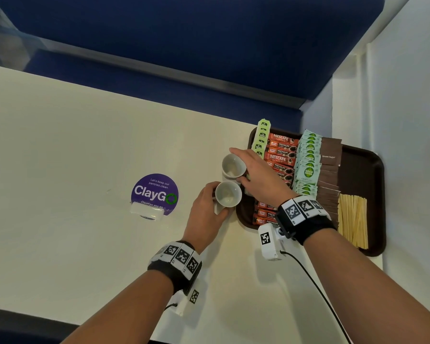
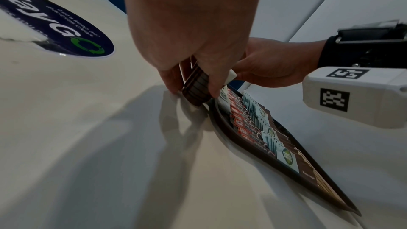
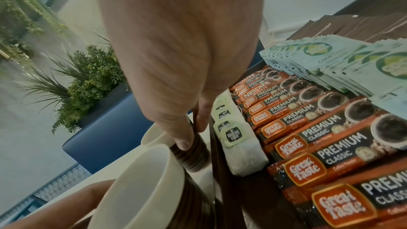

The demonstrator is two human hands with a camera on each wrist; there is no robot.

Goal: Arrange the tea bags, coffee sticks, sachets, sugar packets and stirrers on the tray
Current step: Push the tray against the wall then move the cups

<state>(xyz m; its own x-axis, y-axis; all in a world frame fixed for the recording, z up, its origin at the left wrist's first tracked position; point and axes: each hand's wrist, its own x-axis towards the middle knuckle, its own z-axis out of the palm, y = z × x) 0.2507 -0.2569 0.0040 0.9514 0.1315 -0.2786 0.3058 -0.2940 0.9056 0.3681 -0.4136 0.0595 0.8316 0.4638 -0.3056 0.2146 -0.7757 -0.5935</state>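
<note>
A brown tray (image 1: 373, 170) at the table's right end holds rows of green-tagged tea bags (image 1: 261, 137), orange coffee sticks (image 1: 281, 150), pale coco sugar sachets (image 1: 308, 165), brown sugar packets (image 1: 330, 155) and wooden stirrers (image 1: 353, 219). Two small cups, white inside and ribbed brown outside, sit just left of the tray's rim. My left hand (image 1: 215, 202) grips the nearer cup (image 1: 227, 193), which looks tilted in the left wrist view (image 2: 196, 90). My right hand (image 1: 243, 167) reaches across the tray and pinches the farther cup (image 1: 232, 165) by its side (image 3: 196, 151).
A purple round ClayGo sticker (image 1: 154, 192) lies on the cream table (image 1: 84, 145) left of the hands. A blue bench (image 1: 184, 45) runs behind the table. A white wall (image 1: 407, 95) stands close to the tray's right side. Green plants (image 3: 88, 79) stand beyond the bench.
</note>
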